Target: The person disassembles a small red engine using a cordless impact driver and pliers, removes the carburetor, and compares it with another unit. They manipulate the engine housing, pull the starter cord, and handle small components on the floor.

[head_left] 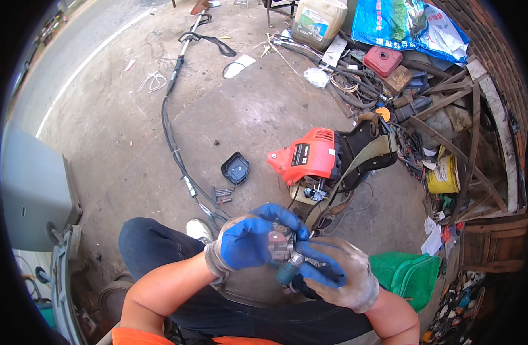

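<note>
Both hands meet just above the person's lap, wearing grey knit gloves with blue coated palms and fingers. Left hand (249, 241) curls over a small grey metal engine part (281, 244), its fingers wrapped across the top and near side so that most of the part is hidden. Right hand (338, 273) closes from below and the right, its blue fingers (321, 261) pressed against the part's lower edge while also gripping a tool with a teal handle (288, 273) whose tip meets the part's underside. So the part sits between the two hands, clasped by both, held in the air over the dark trousers (154, 253) and not resting on the floor.

Going from the left: a grey box-like casing (37, 184) stands at the far left edge, well apart from the hands. A long black shaft with cable (172, 121) runs across the concrete floor (120, 144) from the upper middle down toward the person's white shoe (199, 230). A few small bits (222, 194) lie beside it, and a black cover piece (235, 168) lies flat just beyond them. Right of that, near the hands, stands a red and black small engine (318, 158) with a tan strap (356, 167) draped over it. A green plastic basket (407, 273) sits just beside the right hand's wrist. Further back are a pale plastic jug (318, 22), a blue sack (407, 23) and a yellow tin (445, 175) among wooden slats.
</note>
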The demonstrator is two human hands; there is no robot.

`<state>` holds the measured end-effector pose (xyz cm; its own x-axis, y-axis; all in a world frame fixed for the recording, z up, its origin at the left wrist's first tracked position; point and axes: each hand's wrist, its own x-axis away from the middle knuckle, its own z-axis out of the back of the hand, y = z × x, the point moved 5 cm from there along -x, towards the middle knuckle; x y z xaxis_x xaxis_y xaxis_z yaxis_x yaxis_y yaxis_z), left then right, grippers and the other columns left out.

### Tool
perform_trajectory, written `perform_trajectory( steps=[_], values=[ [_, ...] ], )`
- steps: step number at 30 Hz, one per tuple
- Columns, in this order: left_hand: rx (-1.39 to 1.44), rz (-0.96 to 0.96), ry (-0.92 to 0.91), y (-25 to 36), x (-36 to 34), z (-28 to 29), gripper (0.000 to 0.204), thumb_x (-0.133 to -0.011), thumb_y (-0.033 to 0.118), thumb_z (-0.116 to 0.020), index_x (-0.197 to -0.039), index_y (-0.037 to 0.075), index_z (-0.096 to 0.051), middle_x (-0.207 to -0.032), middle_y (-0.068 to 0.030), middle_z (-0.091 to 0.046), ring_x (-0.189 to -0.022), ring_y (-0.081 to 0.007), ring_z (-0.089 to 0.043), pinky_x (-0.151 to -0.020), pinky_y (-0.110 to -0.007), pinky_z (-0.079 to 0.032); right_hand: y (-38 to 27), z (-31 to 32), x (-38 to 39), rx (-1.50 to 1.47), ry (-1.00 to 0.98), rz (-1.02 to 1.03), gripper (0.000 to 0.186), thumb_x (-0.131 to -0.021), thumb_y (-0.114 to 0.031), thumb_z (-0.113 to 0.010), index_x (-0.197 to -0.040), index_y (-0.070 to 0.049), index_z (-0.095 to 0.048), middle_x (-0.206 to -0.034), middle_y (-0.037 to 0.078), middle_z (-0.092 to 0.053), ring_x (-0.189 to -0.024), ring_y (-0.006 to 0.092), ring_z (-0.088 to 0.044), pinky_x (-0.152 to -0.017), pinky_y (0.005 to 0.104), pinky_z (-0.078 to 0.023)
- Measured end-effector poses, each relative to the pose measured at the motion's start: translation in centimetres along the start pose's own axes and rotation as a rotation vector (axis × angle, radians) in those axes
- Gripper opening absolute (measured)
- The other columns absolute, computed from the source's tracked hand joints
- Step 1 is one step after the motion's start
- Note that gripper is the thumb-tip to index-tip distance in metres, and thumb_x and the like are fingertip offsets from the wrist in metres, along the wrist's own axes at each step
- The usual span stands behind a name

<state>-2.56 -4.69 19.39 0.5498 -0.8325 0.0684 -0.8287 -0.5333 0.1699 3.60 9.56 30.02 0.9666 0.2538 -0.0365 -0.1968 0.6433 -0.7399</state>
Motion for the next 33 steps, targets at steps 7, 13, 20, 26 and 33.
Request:
perform_trajectory(
  steps=[7, 13, 20, 26, 33],
  values=[
    [-0.027, 0.012, 0.045, -0.1, 0.1, 0.2, 0.041, -0.088, 0.023, -0.051, -0.12, -0.003, -0.055, -0.12, -0.0255, -0.059, -0.104, -0.0328, -0.065, -0.086, -0.043, -0.055, 0.3, 0.0, -0.4, -0.043, 0.011, -0.014, 0.053, -0.071, -0.011, -0.08, -0.121, -0.002, -0.063, -0.11, 0.019, -0.067, -0.091, 0.0357, -0.068, -0.079, 0.0417, -0.055],
    [-0.065, 0.008, 0.062, -0.2, -0.1, 0.6, 0.045, -0.089, 0.027, -0.051, -0.122, -0.003, -0.054, -0.122, -0.0256, -0.059, -0.106, -0.0336, -0.064, -0.087, -0.043, -0.054, 0.6, -0.1, -0.4, -0.031, -0.035, -0.056, 0.054, -0.072, -0.011, -0.08, -0.122, -0.002, -0.062, -0.112, 0.019, -0.066, -0.093, 0.0361, -0.067, -0.08, 0.0422, -0.055],
    [-0.009, 0.001, 0.032, -0.7, -0.2, 1.4, 0.046, -0.089, 0.027, -0.053, -0.124, -0.002, -0.053, -0.123, -0.0256, -0.057, -0.107, -0.0339, -0.064, -0.085, -0.043, -0.055, 1.1, -0.3, -0.3, -0.052, -0.054, -0.076, 0.053, -0.073, -0.012, -0.079, -0.123, -0.002, -0.061, -0.112, 0.019, -0.065, -0.096, 0.0373, -0.066, -0.083, 0.0433, -0.054],
    [0.025, 0.022, 0.028, -0.9, -0.2, 1.6, 0.045, -0.09, 0.027, -0.053, -0.125, -0.001, -0.053, -0.124, -0.0249, -0.057, -0.106, -0.0332, -0.064, -0.082, -0.041, -0.055, 1.0, -0.3, -0.3, -0.047, -0.065, -0.082, 0.053, -0.074, -0.012, -0.079, -0.123, -0.002, -0.061, -0.113, 0.02, -0.065, -0.096, 0.0374, -0.066, -0.082, 0.0432, -0.054],
    [0.055, 0.028, 0.034, -1.1, -0.3, 1.9, 0.043, -0.09, 0.025, -0.054, -0.126, 0.0, -0.054, -0.125, -0.0243, -0.057, -0.105, -0.032, -0.064, -0.079, -0.041, -0.055, 1.3, -0.4, -0.3, -0.045, -0.06, -0.067, 0.053, -0.073, -0.012, -0.079, -0.122, -0.002, -0.061, -0.112, 0.02, -0.066, -0.095, 0.0371, -0.067, -0.081, 0.043, -0.054]
  ],
)
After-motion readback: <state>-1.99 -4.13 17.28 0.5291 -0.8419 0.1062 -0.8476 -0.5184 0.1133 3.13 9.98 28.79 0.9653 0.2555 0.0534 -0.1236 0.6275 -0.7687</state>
